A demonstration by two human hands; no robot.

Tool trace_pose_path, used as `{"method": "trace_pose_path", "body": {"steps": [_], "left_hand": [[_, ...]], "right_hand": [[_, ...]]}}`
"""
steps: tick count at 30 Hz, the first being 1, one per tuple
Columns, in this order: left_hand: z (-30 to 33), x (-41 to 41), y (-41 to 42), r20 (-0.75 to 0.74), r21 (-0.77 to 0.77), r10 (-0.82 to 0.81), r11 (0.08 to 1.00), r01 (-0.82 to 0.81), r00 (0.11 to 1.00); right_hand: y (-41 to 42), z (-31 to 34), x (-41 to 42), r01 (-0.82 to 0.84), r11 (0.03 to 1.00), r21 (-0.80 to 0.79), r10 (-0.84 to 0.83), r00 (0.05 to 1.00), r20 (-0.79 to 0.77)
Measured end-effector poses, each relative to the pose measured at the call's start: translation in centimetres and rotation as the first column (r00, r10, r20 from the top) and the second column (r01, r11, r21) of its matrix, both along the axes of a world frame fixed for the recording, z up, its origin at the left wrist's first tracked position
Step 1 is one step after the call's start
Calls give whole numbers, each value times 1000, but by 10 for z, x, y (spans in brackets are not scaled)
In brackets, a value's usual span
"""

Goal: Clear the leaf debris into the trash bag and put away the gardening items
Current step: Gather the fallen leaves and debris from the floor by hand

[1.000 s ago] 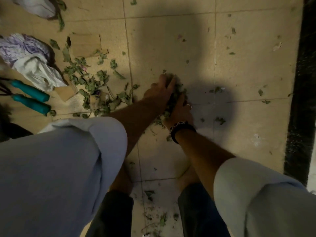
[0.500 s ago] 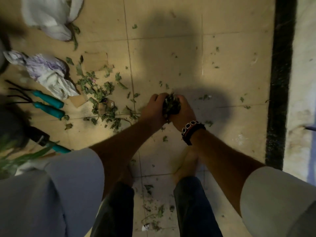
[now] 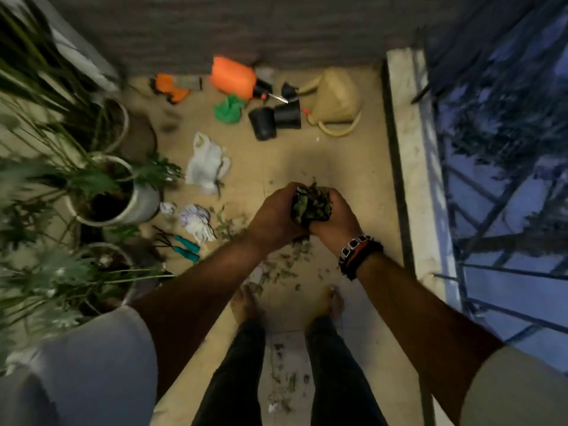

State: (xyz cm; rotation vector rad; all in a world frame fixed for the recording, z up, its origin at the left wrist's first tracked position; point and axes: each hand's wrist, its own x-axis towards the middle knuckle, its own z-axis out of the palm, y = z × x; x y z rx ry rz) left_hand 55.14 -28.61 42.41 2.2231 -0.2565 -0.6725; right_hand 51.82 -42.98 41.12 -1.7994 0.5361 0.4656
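Note:
A clump of leaf debris (image 3: 311, 205) is cupped between both my hands, high above the tiled floor. My left hand (image 3: 273, 216) curls round its left side and my right hand (image 3: 336, 218), with bracelets at the wrist, curls round its right side. More loose leaves (image 3: 281, 269) lie on the floor below, near my bare feet. A white plastic bag (image 3: 207, 162) lies crumpled on the floor ahead to the left. Two teal-handled garden tools (image 3: 184, 249) lie by a crumpled white-and-purple cloth (image 3: 196, 221).
Potted plants (image 3: 107, 192) crowd the left side. At the back wall lie an orange sprayer (image 3: 233, 76), a green bag (image 3: 229, 109), two black pots (image 3: 276, 118) and a tan watering can (image 3: 335, 101). A ledge and dark railing (image 3: 479, 210) bound the right.
I have stood up and both hands have lifted the gathered leaves off the floor. The view has swung up, showing the back wall, the pots and the railing.

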Motion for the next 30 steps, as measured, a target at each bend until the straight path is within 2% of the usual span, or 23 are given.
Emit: {"method": "trace_pose_path", "body": {"steps": [7,10,13,15,20,26,30], "left_hand": [[199,5,28,137,-66,-26,997,35,990],[257,-1,42,172,-161,-15,986,43,985],[299,-4,50,190,-86,-8,996,25,982],[319,-8,56,186,-23,13,1000,-9,982],[349,-27,64,177,-25,124,992,-122,976],[359,-70,56,141,-74,332,943,-324,933],[363,-114,50,71,-189,478,868,-459,875]], "right_hand": [[20,191,-2,53,997,62,-61,988,143],[31,245,-4,40,997,63,-53,975,217],[40,278,-6,57,993,102,-81,965,250],[47,291,-6,50,990,128,-80,966,246],[57,311,-4,-41,988,147,5,972,233],[49,331,-21,-223,959,176,172,950,262],[47,339,-42,-366,923,120,331,913,241]]}}
